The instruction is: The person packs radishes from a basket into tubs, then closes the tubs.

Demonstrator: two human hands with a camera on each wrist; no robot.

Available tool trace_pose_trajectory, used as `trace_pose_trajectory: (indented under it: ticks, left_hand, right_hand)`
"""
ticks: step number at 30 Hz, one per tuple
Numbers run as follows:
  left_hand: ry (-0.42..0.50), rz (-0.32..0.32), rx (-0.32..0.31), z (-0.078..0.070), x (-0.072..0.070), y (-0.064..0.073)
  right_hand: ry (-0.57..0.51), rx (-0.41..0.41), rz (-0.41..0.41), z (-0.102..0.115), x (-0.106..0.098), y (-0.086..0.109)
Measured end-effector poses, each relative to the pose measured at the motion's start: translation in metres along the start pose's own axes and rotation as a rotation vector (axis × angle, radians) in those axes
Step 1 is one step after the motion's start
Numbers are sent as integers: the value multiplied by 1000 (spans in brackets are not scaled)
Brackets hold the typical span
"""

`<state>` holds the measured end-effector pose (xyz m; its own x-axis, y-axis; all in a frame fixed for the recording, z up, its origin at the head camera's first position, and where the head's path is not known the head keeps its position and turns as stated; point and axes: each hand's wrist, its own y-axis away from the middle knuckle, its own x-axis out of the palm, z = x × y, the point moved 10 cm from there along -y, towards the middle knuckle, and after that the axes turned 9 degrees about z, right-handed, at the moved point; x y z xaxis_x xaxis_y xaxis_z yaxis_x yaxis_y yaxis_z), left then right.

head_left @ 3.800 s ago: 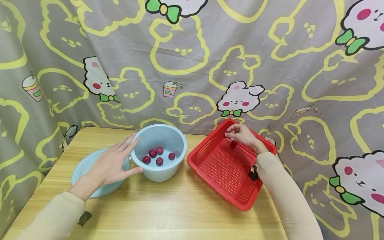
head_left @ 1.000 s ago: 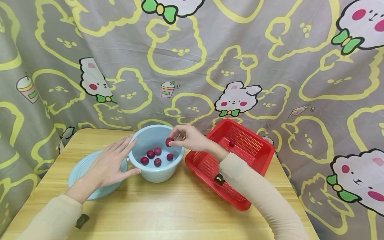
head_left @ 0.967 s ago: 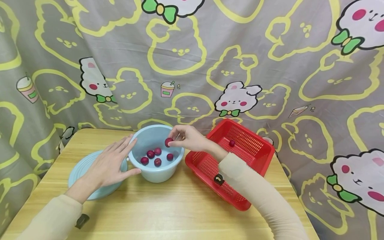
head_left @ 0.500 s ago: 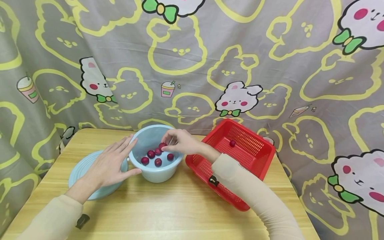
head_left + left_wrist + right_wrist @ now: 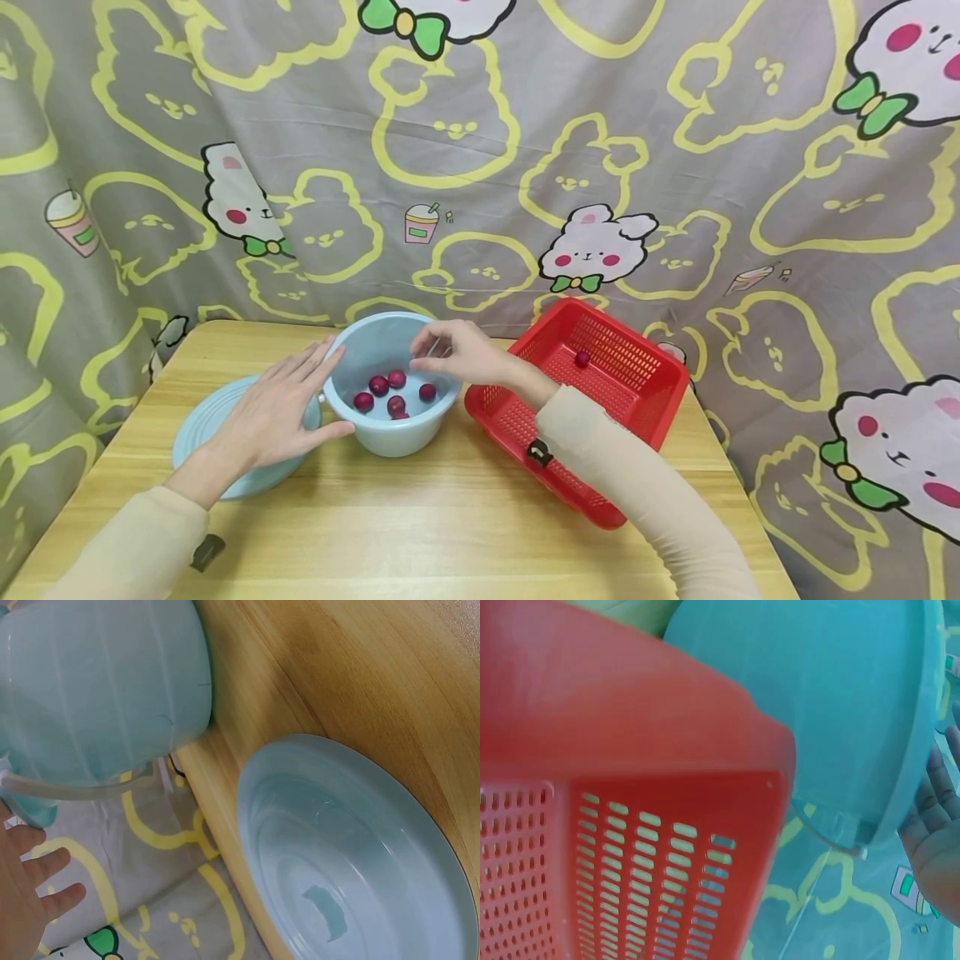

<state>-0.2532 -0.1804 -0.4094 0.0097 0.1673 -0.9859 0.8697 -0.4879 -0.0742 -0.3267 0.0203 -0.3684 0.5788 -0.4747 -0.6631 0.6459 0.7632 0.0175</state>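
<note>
A light blue bucket stands in the middle of the table with several dark red plums on its floor. My left hand is at the bucket's left rim, fingers extended and thumb spread. Over the bucket's right rim hovers my right hand, fingers loosely bent with nothing between them. The right wrist view shows part of this hand beside the bucket's rim. To the right, a red perforated basket holds one plum near its back corner; my right forearm covers part of the basket.
A round light blue lid lies on the table left of the bucket, partly beneath my left hand. In the left wrist view, a handle runs along the bucket's side. A patterned curtain hangs behind the wooden table.
My right hand has carried a plum from the basket leftward, lowered it into the bucket and let it go. That plum now lies near the bucket's front wall. My left hand has stayed put.
</note>
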Motion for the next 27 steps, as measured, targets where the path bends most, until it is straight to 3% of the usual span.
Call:
trace_pose_trajectory:
  ticks: [7,16,27]
  left_hand:
    - [2,-11,10,0,0,-1]
    - [0,-5,7,0,0,-1]
    - [5,-1,6,0,0,0]
  right_hand:
    - [-21,20,-113,-9,-31,21]
    - [-13,85,-171,-30,-63,46]
    - [-45,181,-295,-83,-107,79]
